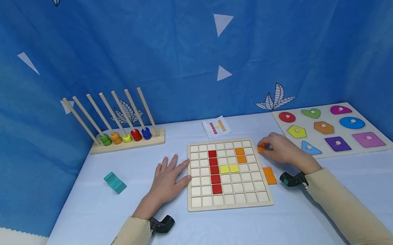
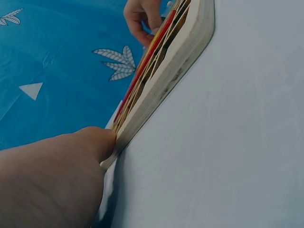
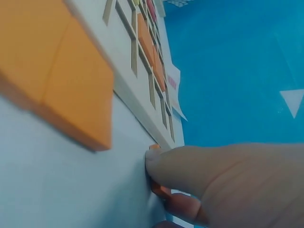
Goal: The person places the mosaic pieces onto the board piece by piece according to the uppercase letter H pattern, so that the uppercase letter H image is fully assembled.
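Observation:
A wooden grid board [image 1: 233,207] lies on the table, holding a column of several red tiles [image 1: 214,170], two yellow tiles [image 1: 229,169] and two orange tiles [image 1: 240,155]. My left hand [image 1: 166,181] is spread flat at the board's left edge, fingertips and thumb touching it. At the right edge, my right hand [image 1: 282,149] pinches an orange tile [image 3: 160,190] between thumb and fingers, close to the tabletop; the thumb covers part of it. More orange tiles [image 1: 269,175] lie side by side on the table, nearer me and just right of the board.
Behind the board lies a pattern card [image 1: 216,127]. A shape puzzle [image 1: 313,142] is at the right, close to my right hand. At the back left stands a peg rack with coloured rings [image 1: 127,145]; teal tiles [image 1: 115,182] lie left of my left hand.

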A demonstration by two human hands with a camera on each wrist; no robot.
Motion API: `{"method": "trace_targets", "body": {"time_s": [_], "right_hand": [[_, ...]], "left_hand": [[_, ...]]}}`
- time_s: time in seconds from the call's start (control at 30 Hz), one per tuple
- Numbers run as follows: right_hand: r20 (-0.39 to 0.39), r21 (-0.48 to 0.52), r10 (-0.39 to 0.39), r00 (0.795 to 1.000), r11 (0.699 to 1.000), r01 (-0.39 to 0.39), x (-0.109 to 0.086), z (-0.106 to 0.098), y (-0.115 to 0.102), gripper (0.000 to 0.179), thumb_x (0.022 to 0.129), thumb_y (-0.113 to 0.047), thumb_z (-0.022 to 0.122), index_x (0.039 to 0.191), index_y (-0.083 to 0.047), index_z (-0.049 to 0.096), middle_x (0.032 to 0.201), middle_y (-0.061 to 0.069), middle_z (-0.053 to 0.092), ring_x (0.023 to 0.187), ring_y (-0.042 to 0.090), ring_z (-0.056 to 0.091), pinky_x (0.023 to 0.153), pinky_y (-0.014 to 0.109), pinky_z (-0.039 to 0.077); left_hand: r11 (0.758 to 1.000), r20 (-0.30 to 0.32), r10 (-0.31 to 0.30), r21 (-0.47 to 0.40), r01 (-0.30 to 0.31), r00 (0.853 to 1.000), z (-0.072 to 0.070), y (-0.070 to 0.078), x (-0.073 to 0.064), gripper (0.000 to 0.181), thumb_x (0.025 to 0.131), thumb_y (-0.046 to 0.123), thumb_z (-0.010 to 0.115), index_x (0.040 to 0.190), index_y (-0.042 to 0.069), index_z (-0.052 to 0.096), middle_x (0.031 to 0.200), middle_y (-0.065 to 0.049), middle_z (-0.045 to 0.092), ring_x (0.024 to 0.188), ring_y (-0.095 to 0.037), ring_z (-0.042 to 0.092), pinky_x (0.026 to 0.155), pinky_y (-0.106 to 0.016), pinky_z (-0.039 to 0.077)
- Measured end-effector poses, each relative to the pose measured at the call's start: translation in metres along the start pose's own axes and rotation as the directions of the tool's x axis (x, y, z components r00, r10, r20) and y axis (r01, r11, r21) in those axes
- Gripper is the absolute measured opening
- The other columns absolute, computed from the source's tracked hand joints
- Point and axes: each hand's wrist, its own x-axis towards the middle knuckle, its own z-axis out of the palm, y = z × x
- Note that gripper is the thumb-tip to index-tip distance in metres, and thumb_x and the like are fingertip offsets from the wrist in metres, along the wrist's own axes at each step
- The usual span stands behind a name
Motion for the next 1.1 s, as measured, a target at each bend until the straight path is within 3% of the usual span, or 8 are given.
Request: {"method": "trace_targets", "body": {"time_s": [0.3, 0.73, 0.93, 1.1], "right_hand": [[0.002, 0.001, -0.016, 1.000, 1.000, 0.016, -0.002, -0.002, -0.001, 0.027, 0.092, -0.011, 0.071, 0.117, -0.001, 0.072, 0.103, 0.016, 0.064, 0.093, 0.027, 0.057, 0.088, 0.046, 0.055], [0.028, 0.016, 0.020, 0.999, 1.000, -0.020, -0.005, -0.008, -0.006, 0.032, 0.094, -0.015, 0.071, 0.124, -0.004, 0.069, 0.109, 0.015, 0.070, 0.097, 0.027, 0.059, 0.088, 0.045, 0.057], [0.052, 0.034, -0.016, 0.999, 0.999, 0.014, -0.008, -0.010, -0.012, 0.033, 0.094, -0.018, 0.072, 0.124, -0.005, 0.069, 0.110, 0.014, 0.070, 0.096, 0.025, 0.060, 0.087, 0.043, 0.058], [0.074, 0.061, -0.053, 0.996, 0.997, 0.048, -0.010, -0.010, -0.021, 0.035, 0.092, -0.020, 0.075, 0.124, -0.006, 0.069, 0.107, 0.010, 0.070, 0.092, 0.021, 0.059, 0.080, 0.034, 0.056]], "left_hand": [[1.000, 0.003, -0.006, 0.002, 0.006, 1.000, 0.000, 0.001, 0.000, 0.061, 0.100, 0.044, 0.056, 0.156, 0.021, 0.044, 0.169, -0.020, 0.024, 0.157, -0.050, 0.008, 0.123, -0.070, 0.007], [1.000, 0.002, 0.000, 0.001, 0.000, 1.000, 0.001, 0.000, 0.000, 0.061, 0.101, 0.043, 0.056, 0.157, 0.022, 0.043, 0.168, -0.021, 0.024, 0.157, -0.051, 0.008, 0.123, -0.070, 0.008], [1.000, 0.006, -0.001, 0.004, 0.001, 1.000, 0.000, 0.000, 0.000, 0.061, 0.101, 0.044, 0.056, 0.157, 0.022, 0.043, 0.169, -0.021, 0.023, 0.157, -0.050, 0.008, 0.123, -0.070, 0.008], [1.000, 0.008, 0.000, 0.003, 0.000, 1.000, 0.000, 0.000, 0.000, 0.061, 0.101, 0.044, 0.056, 0.157, 0.022, 0.043, 0.169, -0.021, 0.023, 0.157, -0.050, 0.007, 0.123, -0.070, 0.007]]}}
